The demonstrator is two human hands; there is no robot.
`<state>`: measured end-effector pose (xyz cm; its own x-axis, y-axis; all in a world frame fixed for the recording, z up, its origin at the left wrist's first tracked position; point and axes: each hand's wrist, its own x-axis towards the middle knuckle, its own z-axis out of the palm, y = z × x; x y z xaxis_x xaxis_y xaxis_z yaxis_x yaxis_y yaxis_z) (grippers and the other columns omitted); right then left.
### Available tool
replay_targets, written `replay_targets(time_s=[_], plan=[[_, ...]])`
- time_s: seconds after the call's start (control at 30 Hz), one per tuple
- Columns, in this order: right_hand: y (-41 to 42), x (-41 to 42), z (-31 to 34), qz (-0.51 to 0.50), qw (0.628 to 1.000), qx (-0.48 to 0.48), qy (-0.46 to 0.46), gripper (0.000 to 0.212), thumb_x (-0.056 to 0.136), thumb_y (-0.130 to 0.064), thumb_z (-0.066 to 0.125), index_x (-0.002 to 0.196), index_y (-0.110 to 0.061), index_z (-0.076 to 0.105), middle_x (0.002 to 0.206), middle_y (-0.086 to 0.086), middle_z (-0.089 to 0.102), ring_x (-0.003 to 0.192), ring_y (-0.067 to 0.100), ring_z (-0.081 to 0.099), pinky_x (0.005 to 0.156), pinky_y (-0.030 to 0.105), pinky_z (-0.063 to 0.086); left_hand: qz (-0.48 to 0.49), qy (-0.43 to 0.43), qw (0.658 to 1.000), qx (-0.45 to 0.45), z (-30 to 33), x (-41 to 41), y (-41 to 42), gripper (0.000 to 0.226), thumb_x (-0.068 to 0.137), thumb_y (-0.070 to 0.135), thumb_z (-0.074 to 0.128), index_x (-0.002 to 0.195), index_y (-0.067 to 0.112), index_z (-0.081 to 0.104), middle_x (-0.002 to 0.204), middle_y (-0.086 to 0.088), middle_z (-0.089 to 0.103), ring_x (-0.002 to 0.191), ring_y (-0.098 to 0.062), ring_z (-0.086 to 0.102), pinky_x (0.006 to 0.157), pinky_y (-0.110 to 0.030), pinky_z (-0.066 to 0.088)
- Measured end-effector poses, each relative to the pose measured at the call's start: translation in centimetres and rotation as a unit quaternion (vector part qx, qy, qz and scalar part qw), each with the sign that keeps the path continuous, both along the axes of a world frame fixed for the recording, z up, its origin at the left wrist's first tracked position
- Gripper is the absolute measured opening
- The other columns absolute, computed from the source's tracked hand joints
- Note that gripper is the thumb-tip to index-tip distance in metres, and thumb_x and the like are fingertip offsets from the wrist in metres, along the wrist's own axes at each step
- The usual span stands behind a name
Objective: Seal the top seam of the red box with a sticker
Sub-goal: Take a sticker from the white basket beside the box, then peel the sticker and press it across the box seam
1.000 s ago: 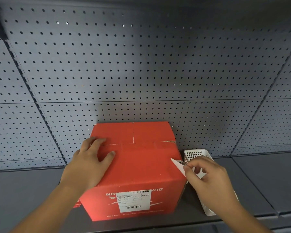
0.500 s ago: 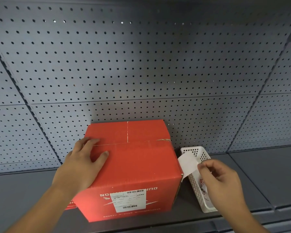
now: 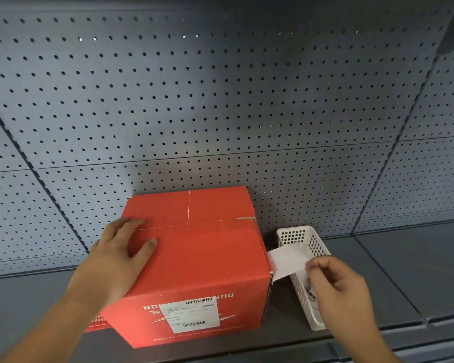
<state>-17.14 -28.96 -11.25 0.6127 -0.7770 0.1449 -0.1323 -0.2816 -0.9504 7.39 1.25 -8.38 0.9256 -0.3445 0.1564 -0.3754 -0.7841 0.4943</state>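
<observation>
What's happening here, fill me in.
A person is sealing a red box on a shelf. The left hand presses flat on the box top, holding the flaps down. The right hand pinches a white sticker over the white basket beside the box. The seam is not yet stickered.

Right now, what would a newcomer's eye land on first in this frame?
The red box dominates, sitting on a grey shelf against a pegboard wall, with a white shipping label on its near face. The left hand lies flat on its top, while the right hand pinches a white sticker just off the box's right edge, above a white basket.
</observation>
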Motion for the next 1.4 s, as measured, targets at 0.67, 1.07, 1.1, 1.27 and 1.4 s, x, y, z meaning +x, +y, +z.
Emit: replay_targets(time_s=[0.67, 1.07, 1.1, 1.27, 1.4], plan=[[-3.1, 1.5, 3.2, 0.042, 0.997, -0.021, -0.063, 0.019, 0.091, -0.015, 0.066, 0.077, -0.026, 0.071, 0.063, 0.006, 0.062, 0.046, 0.015, 0.041, 0.052, 0.029, 0.039, 0.006, 0.003, 1.0, 0.025, 0.8, -0.7, -0.5, 0.061, 0.087, 0.071, 0.046, 0.141, 0.044, 0.044, 0.151, 0.011, 0.038, 0.129, -0.026, 0.051, 0.107, -0.047, 0.041], [0.2, 7.4, 7.1, 0.099, 0.974, -0.141, -0.145, 0.018, 0.091, -0.014, 0.069, 0.076, -0.023, 0.069, 0.076, -0.002, 0.065, 0.072, 0.021, 0.059, 0.065, 0.031, 0.047, -0.015, -0.02, 0.997, 0.073, 0.9, -0.8, -0.4, 0.072, 0.086, 0.076, 0.034, 0.148, 0.038, 0.037, 0.155, 0.005, 0.037, 0.135, -0.031, 0.042, 0.114, -0.047, 0.035], [0.5, 7.9, 7.3, 0.102, 0.973, -0.146, -0.149, 0.015, 0.091, -0.018, 0.069, 0.077, -0.024, 0.07, 0.076, -0.002, 0.065, 0.071, 0.021, 0.059, 0.065, 0.032, 0.047, -0.016, -0.027, 0.996, 0.081, 1.0, -0.9, -0.5, 0.075, 0.085, 0.076, 0.03, 0.148, 0.037, 0.037, 0.155, 0.004, 0.037, 0.137, -0.03, 0.039, 0.115, -0.047, 0.034], [2.9, 10.6, 8.4, 0.11, 0.963, -0.193, -0.15, 0.012, 0.088, -0.014, 0.07, 0.078, -0.02, 0.072, 0.074, -0.005, 0.065, 0.073, 0.016, 0.06, 0.064, 0.018, 0.044, -0.051, -0.09, 0.99, 0.099, 1.7, -0.7, -0.6, 0.064, 0.088, 0.067, 0.033, 0.14, 0.034, 0.049, 0.149, 0.006, 0.045, 0.137, -0.023, 0.039, 0.111, -0.049, 0.037], [4.4, 12.4, 8.7, 0.11, 0.956, -0.226, -0.153, 0.01, 0.086, -0.014, 0.071, 0.078, -0.02, 0.072, 0.076, -0.007, 0.064, 0.075, 0.015, 0.062, 0.066, 0.022, 0.046, -0.094, -0.135, 0.985, 0.053, 2.6, -0.7, -1.5, 0.042, 0.086, 0.053, 0.049, 0.123, 0.036, 0.062, 0.136, 0.011, 0.056, 0.125, -0.018, 0.052, 0.109, -0.044, 0.036]])
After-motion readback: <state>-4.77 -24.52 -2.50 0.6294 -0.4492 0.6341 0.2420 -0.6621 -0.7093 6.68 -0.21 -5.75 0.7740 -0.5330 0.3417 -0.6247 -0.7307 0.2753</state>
